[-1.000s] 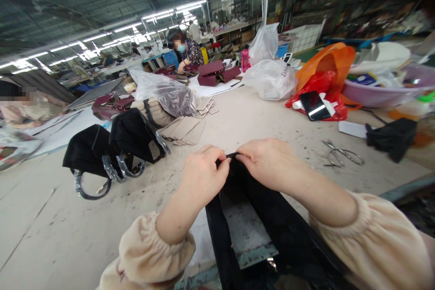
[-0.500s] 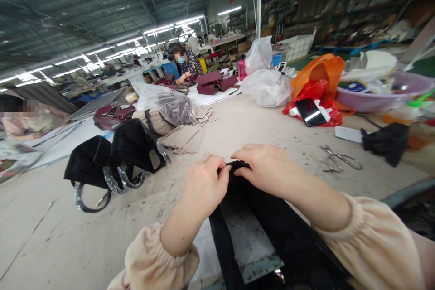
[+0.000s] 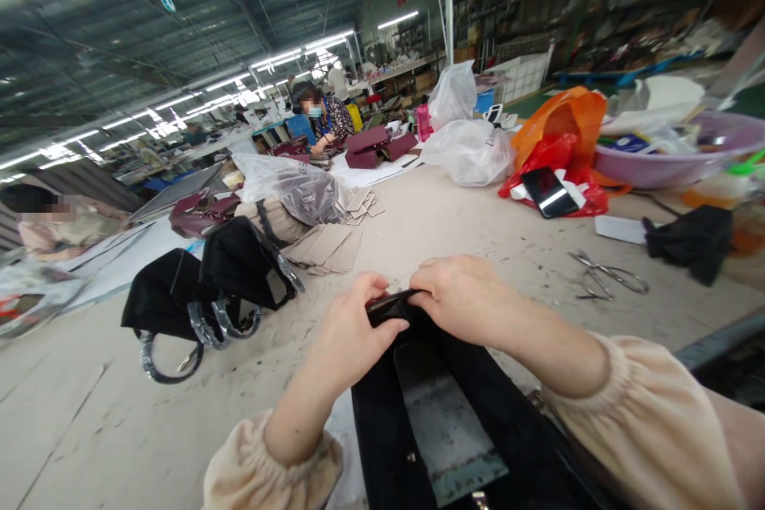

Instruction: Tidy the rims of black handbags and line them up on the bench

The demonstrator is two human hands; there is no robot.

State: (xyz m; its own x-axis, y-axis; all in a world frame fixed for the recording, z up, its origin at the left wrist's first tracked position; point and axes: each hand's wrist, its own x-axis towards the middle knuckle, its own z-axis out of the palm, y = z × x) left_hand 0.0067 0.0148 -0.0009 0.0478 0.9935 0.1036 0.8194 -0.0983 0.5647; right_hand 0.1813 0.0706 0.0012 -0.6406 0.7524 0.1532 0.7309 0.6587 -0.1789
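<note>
A black fabric bag piece (image 3: 382, 430) lies at the table's near edge, with a grey, worn flat plate (image 3: 445, 414) showing through its opening. My left hand (image 3: 352, 327) grips the far edge of the black piece, thumb inside and fingers outside. Close beside it, my right hand (image 3: 457, 295) pinches the same edge from the right. Between the two hands the edge stands raised. Small metal fittings show on the near part of the piece. Two black handbags (image 3: 245, 263) with plastic-wrapped handles rest to the left.
Scissors (image 3: 613, 275) and a dark cloth (image 3: 690, 243) lie at the right. A phone (image 3: 548, 193) sits on a red bag before a purple basin (image 3: 675, 163). Beige card pieces (image 3: 328, 247) lie beyond the handbags. Two people work farther off at the left and back.
My left hand has shifted slightly left and opened its thumb away from the fingers along the edge. The black piece's opening is spread wider. The view has turned slightly.
</note>
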